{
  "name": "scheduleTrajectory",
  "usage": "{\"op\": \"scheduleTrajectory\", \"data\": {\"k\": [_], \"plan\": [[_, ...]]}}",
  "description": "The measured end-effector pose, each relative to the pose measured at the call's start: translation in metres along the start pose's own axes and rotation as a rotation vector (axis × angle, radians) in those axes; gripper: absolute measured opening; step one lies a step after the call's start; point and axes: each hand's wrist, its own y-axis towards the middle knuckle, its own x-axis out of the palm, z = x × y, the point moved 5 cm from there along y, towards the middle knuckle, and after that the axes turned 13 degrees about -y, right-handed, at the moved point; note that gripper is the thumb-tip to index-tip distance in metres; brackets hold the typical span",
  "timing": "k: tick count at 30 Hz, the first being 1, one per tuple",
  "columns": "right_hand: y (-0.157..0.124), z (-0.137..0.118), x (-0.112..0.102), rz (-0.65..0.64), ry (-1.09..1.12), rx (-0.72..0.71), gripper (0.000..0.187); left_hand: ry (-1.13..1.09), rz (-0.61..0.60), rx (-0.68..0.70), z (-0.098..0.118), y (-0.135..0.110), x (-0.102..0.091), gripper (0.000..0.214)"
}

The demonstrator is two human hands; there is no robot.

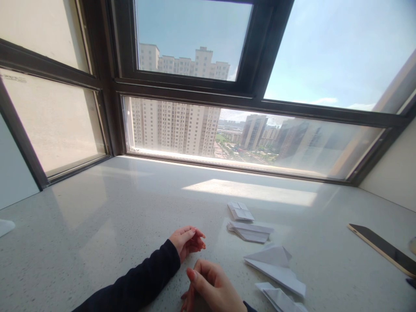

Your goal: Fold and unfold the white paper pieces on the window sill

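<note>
Above the white speckled countertop [107, 242], my left hand [188, 243] is held with loosely curled fingers and nothing in it. Closer to me, my right hand [216, 286] is curled, its thumb against the bent index finger; no object shows in it. To the right of my hands lie several folded white papers in a row. Farthest is a small square folded paper [241, 211], then a layered folded paper [251, 232]. Nearer lie a paper plane [276, 266] and another folded paper [280, 299], cut off by the bottom edge.
A phone [383, 249] lies at the right. A white object [5, 226] shows partly at the left edge. Dark window frames [195, 90] bound the counter at the back, with tall buildings outside. A sunlit patch [253, 192] falls near the window.
</note>
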Motion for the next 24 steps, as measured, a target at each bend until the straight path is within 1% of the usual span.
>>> {"op": "scheduleTrajectory", "data": {"k": [5,13,18,24], "plan": [[0.0006,0.0018,0.0003,-0.005,-0.002,-0.004,0.038,0.004,0.008,0.002,-0.0005,0.0007,0.0002,0.025],[0.0001,0.0051,-0.0017,0.005,-0.029,0.03,0.04,0.005,0.019,-0.006,0.0005,0.0007,0.0003,0.027],[-0.0005,0.0026,-0.0014,-0.019,-0.04,0.012,0.042,-0.001,-0.007,-0.003,-0.0001,0.0003,-0.0002,0.025],[-0.0004,0.0029,-0.0008,-0.032,-0.049,0.011,0.043,0.005,0.013,-0.009,0.0005,-0.001,0.001,0.025]]}}
